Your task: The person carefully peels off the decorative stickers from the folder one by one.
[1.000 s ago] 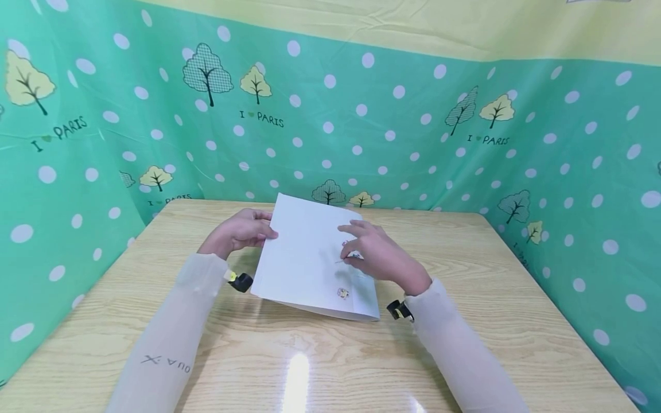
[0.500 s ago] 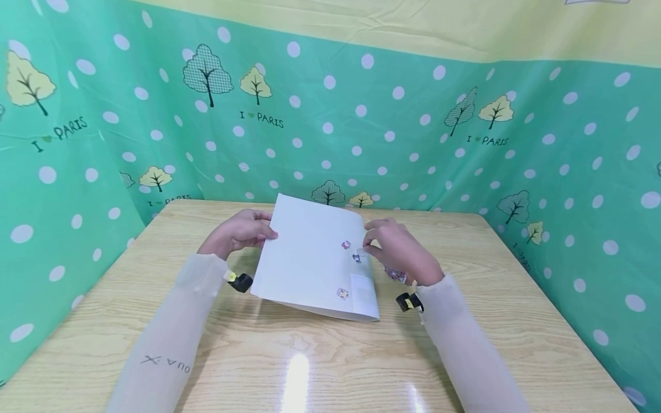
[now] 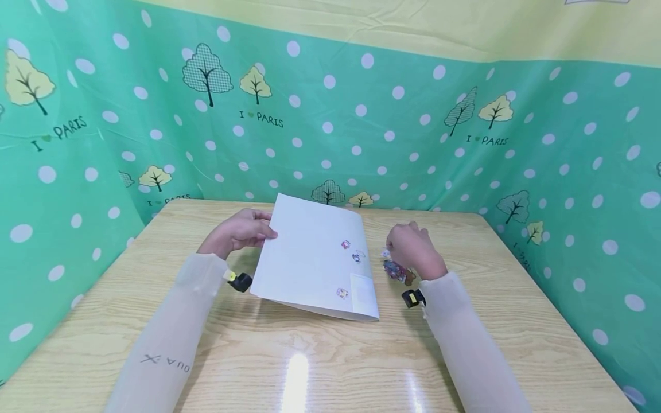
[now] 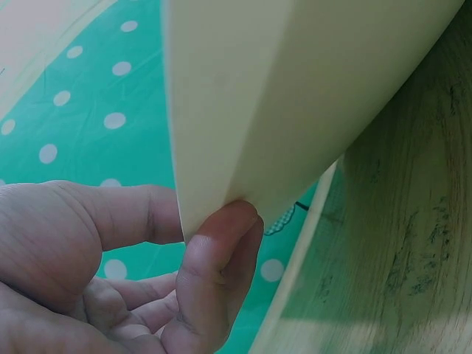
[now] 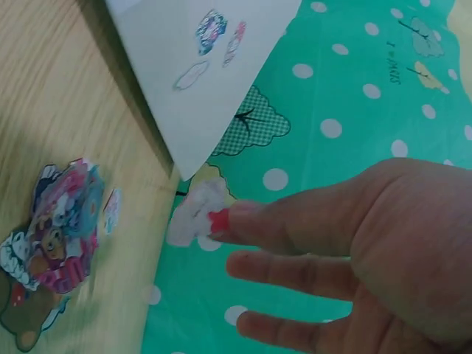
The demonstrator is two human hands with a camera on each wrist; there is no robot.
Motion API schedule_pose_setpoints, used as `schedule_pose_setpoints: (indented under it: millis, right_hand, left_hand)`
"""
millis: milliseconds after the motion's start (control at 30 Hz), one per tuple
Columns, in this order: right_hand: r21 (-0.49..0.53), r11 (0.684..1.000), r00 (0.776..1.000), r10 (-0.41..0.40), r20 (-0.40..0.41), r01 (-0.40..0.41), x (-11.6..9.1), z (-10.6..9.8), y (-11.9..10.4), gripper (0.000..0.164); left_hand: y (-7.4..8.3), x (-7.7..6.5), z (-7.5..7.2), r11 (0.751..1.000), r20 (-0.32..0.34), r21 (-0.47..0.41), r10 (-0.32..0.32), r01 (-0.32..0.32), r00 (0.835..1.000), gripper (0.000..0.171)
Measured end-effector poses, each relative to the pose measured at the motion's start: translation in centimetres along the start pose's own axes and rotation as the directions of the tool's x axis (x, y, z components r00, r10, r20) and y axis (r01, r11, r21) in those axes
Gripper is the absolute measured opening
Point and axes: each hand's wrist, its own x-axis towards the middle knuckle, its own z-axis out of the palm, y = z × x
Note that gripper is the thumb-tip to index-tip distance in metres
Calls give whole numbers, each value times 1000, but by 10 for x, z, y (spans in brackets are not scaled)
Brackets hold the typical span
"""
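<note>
My left hand (image 3: 245,232) pinches the left edge of a large white paper sheet (image 3: 310,252), thumb on top. In the left wrist view the fingers curl around its edge, and the sheet bends above the table. Small cartoon stickers (image 3: 356,258) are on the sheet's right part, beside a pale rectangular patch (image 3: 364,293). My right hand (image 3: 413,248) is right of the sheet, apart from it. In the right wrist view its fingertips pinch a small pale sticker (image 5: 193,215) with a red part. Below that hand lies a heap of colourful stickers (image 3: 395,271).
A brown bear sticker (image 5: 26,318) sticks out from under the heap, and a loose sticker (image 5: 112,210) lies beside it. The wood-grain table (image 3: 310,373) reaches back to a green dotted curtain (image 3: 330,137), which also hangs along both sides.
My right hand has moved right, from over the sheet to above the sticker heap, uncovering the stickers on the sheet. The left hand and the sheet have stayed in place.
</note>
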Motion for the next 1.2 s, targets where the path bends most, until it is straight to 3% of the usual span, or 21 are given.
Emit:
schedule_pose_setpoints:
  millis: [133,300,433,900,1200]
  right_hand:
    - [-1,998,993,56,102,-56,1,4,4,41]
    - [-23,996,968,89,236,-86,3,11,7,29]
    - [-14,995,951,101,292,-101,4,15,9,28]
    - [42,990,960,119,253,-134,11,24,16,25]
    - [81,988,969,108,220,-128,11,24,17,33]
  left_hand:
    - [-1,0,-1,1000,1,2,2,-2,1000,60]
    - [-2,1,0,1000,-1,-3,3,-3,1000,60]
    - [-2,1,0,1000,-4,-6,-1,1,1000,61]
    - [-1,1,0,1000,-3,1,0,0,1000,59]
    - [0,1,-1,1000,-7,6,-5,5,1000,61]
